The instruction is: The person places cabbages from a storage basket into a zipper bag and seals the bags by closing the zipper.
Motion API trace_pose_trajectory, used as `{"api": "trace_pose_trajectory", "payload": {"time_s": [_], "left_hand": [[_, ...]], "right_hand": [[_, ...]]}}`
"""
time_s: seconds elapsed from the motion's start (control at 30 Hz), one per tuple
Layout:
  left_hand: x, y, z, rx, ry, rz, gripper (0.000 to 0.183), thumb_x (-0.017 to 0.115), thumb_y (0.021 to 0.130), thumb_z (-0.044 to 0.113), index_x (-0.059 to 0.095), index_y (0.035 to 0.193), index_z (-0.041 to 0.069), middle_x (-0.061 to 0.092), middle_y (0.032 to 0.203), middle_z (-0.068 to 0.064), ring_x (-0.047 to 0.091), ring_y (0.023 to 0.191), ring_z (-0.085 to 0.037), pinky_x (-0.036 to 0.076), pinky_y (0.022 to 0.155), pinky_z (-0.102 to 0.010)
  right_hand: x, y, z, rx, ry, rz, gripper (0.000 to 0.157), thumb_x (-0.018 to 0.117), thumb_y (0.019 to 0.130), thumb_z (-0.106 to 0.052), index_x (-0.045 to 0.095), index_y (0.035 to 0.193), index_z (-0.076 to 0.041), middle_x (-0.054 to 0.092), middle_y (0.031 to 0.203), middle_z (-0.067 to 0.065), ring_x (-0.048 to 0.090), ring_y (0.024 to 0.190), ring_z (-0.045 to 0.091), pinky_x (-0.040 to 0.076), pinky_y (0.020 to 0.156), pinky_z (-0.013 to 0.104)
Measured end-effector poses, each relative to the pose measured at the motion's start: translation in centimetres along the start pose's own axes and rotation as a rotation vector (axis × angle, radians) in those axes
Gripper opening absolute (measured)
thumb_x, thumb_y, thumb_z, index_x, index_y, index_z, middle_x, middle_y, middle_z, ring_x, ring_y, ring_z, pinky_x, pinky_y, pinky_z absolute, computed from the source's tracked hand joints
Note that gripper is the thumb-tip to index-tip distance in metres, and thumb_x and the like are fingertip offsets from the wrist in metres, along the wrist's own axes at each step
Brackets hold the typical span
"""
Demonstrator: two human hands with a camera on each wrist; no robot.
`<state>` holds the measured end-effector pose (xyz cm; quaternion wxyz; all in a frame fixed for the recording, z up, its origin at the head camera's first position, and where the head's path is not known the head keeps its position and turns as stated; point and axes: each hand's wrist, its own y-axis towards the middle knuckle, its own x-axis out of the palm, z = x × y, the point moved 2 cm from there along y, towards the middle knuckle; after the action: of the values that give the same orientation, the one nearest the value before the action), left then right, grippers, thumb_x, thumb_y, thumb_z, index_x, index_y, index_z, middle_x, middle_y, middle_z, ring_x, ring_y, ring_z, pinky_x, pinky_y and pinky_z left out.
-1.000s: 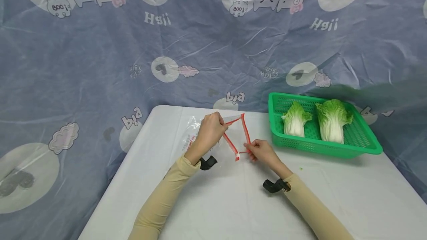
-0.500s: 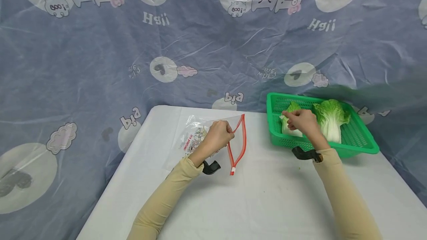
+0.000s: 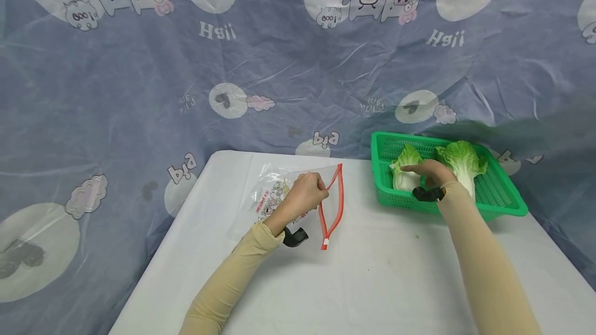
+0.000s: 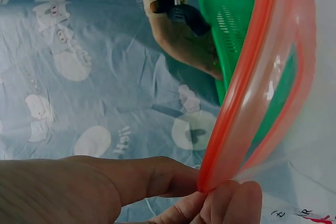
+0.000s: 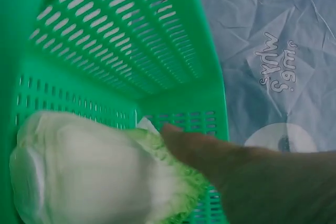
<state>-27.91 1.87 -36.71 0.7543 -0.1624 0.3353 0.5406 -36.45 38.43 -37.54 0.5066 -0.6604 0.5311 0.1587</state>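
A left hand (image 3: pixel 306 193) pinches a red-rimmed clear bag (image 3: pixel 274 190), mouth parted, while the right hand (image 3: pixel 432 170) — loosely extended, apparently empty — hovers at the smaller cabbage (image 3: pixel 405 181) in the green basket (image 3: pixel 383 193), seemingly fetching it, which calls for a grip.

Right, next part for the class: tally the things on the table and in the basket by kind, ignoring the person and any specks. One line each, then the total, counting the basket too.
Cabbages: 2
Bag: 1
Basket: 1
Total: 4
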Motion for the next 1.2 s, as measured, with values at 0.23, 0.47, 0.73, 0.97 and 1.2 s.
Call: {"api": "trace_pose_trajectory", "payload": {"time_s": [0.23,0.47,0.73,0.97,1.2], "left_hand": [[0.1,-0.1,0.1,-0.001,0.012,0.010,0.011,0.064,0.088,0.007,0.062,0.077,0.004,0.064,0.071,-0.007,0.058,0.046,-0.009,0.045,0.044,-0.022],[-0.1,0.1,0.3,0.011,0.017,0.016,0.011,0.063,0.088,0.007,0.061,0.078,0.004,0.064,0.072,-0.007,0.058,0.046,-0.010,0.045,0.044,-0.022],[-0.1,0.1,0.2,0.002,0.030,0.017,0.010,0.064,0.088,0.008,0.062,0.078,0.005,0.064,0.071,-0.007,0.058,0.045,-0.009,0.045,0.043,-0.021],[-0.1,0.1,0.0,0.000,0.031,0.030,0.012,0.065,0.088,0.008,0.062,0.077,0.004,0.063,0.070,-0.007,0.057,0.046,-0.009,0.043,0.043,-0.021],[-0.1,0.2,-0.2,-0.004,0.020,0.027,0.012,0.065,0.088,0.009,0.062,0.078,0.005,0.065,0.074,-0.007,0.059,0.045,-0.008,0.046,0.043,-0.021]], "right_hand": [[0.6,0.6,0.6,0.023,0.039,-0.028,0.082,0.053,0.094,-0.051,0.033,0.137,0.016,0.046,0.077,0.003,0.046,0.064,0.014,0.047,0.063,0.029],[0.7,1.3,1.0,0.020,0.044,-0.046,0.079,0.052,0.094,-0.052,0.040,0.131,0.017,0.050,0.071,0.000,0.050,0.061,0.012,0.048,0.062,0.028],[1.0,1.4,1.4,0.008,0.138,-0.051,0.042,0.053,0.094,-0.050,0.056,0.081,-0.010,0.043,0.059,-0.005,0.043,0.055,0.011,0.044,0.060,0.028],[1.2,1.0,1.3,-0.055,0.145,0.005,0.038,0.052,0.094,-0.047,0.052,0.081,-0.011,0.042,0.064,-0.003,0.042,0.062,0.015,0.041,0.065,0.032],[1.1,0.3,1.1,-0.055,0.192,0.131,0.044,0.053,0.092,-0.049,0.035,0.067,-0.018,0.025,0.054,-0.006,0.029,0.051,0.013,0.038,0.064,0.036]]}}
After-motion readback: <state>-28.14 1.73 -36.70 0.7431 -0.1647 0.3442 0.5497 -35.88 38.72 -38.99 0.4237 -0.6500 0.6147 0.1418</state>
